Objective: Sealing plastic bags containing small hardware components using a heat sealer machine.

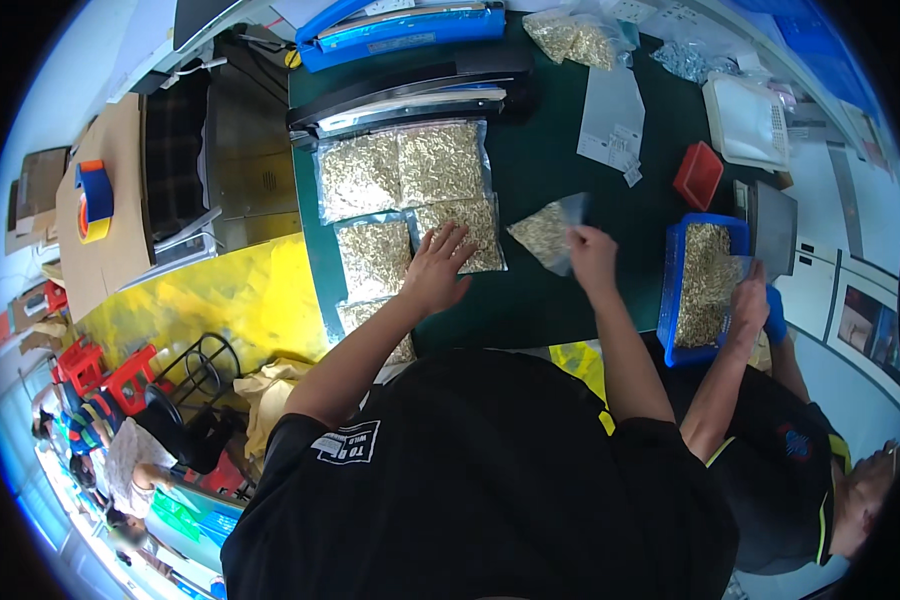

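Note:
My left hand (438, 272) lies with its fingers spread on a clear plastic bag (482, 222) full of small gold-coloured metal pieces. More filled bags lie flat around it, such as the large bag (440, 160) farther off and a smaller bag (372, 252) at its left. To the right, my right hand (594, 260) is closed on the upper corner of another clear bag (546, 236). Gold pieces fill that bag's lower end, and its edge is smeared by motion. It is over the dark green table (560, 310).
At my right a co-worker's hand (750, 300) holds a clear scoop or bag over a blue bin (675, 300) of gold pieces. Beyond stand a red tray (699, 175), a white scale-like device (748, 120), paper sheets (610, 115) and file binders (410, 100). A bagged heap (575, 38) lies at the far edge.

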`<action>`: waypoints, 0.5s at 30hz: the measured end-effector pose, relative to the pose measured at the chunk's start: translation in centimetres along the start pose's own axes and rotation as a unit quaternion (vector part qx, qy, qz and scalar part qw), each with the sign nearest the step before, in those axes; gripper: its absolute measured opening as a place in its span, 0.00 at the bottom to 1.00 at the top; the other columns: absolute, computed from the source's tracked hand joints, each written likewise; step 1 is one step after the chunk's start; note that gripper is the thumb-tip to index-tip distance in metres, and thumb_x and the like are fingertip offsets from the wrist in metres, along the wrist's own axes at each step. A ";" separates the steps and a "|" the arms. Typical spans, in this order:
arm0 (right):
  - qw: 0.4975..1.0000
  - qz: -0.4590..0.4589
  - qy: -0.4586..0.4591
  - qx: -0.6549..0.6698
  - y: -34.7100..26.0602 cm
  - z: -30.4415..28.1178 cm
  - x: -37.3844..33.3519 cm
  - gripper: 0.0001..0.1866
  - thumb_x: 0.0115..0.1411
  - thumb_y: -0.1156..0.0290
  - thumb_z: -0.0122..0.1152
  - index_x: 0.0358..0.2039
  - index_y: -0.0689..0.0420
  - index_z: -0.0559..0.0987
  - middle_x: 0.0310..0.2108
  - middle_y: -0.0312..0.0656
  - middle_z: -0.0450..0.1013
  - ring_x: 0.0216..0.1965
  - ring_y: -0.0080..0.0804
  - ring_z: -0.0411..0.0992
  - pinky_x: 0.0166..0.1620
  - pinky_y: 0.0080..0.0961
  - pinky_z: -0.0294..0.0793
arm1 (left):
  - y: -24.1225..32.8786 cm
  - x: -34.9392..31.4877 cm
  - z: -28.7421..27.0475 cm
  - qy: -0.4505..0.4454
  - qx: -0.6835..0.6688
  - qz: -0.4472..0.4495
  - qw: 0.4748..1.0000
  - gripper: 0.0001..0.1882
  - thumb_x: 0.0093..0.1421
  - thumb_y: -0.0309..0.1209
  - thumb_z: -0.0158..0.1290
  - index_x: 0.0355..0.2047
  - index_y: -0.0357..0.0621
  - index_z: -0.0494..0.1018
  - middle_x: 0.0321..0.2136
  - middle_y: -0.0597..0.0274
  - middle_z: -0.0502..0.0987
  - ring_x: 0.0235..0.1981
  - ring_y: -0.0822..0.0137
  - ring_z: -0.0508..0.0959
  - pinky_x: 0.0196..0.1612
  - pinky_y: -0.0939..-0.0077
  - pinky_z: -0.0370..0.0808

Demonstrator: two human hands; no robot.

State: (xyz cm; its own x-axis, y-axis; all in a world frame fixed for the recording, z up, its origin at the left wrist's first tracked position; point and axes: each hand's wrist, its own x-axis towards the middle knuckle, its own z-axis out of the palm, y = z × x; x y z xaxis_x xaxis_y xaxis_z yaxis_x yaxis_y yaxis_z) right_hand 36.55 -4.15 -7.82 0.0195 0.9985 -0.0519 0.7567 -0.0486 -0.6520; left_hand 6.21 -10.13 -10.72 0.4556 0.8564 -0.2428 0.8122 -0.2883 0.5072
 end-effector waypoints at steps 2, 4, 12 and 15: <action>0.998 0.044 -0.037 0.020 -0.1 1.2 -1.7 0.14 0.65 0.65 0.63 0.32 0.65 0.82 0.22 0.44 0.77 0.24 0.33 0.76 0.31 0.30 0.72 | 0.5 0.3 0.0 0.015 -0.015 0.011 1.000 0.28 0.60 0.39 0.59 0.61 0.50 0.72 0.69 0.52 0.62 0.75 0.48 0.51 0.76 0.47 0.46; 0.997 0.050 -0.055 0.035 -0.7 0.2 -2.3 0.12 0.65 0.67 0.62 0.32 0.64 0.83 0.23 0.44 0.78 0.25 0.31 0.77 0.31 0.29 0.72 | 1.0 0.6 -0.2 0.064 -0.010 0.024 0.998 0.23 0.59 0.37 0.59 0.56 0.49 0.75 0.63 0.51 0.69 0.71 0.45 0.58 0.73 0.47 0.54; 0.936 0.223 -0.083 0.259 3.9 -0.7 -3.9 0.13 0.67 0.64 0.64 0.30 0.59 0.84 0.21 0.35 0.74 0.25 0.21 0.72 0.31 0.22 0.70 | 6.2 5.0 -0.2 0.088 -0.212 0.024 0.973 0.18 0.59 0.34 0.59 0.49 0.43 0.75 0.41 0.52 0.80 0.44 0.49 0.80 0.48 0.56 0.78; 0.874 0.259 -0.043 0.409 4.5 -0.8 -4.7 0.14 0.67 0.62 0.64 0.30 0.58 0.84 0.20 0.33 0.71 0.23 0.21 0.69 0.31 0.21 0.68 | 9.6 7.1 -2.3 0.017 -0.258 -0.079 0.963 0.25 0.58 0.40 0.60 0.52 0.41 0.72 0.39 0.50 0.81 0.38 0.48 0.82 0.45 0.56 0.80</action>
State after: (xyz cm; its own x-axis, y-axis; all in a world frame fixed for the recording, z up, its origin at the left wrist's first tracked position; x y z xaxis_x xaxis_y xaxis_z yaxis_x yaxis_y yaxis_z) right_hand 40.38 -9.00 -9.88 0.1460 0.8329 -0.5339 -0.0606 -0.5311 -0.8451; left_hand 16.35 -5.81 -5.66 0.3219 0.8882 -0.3279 0.5775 0.0903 0.8114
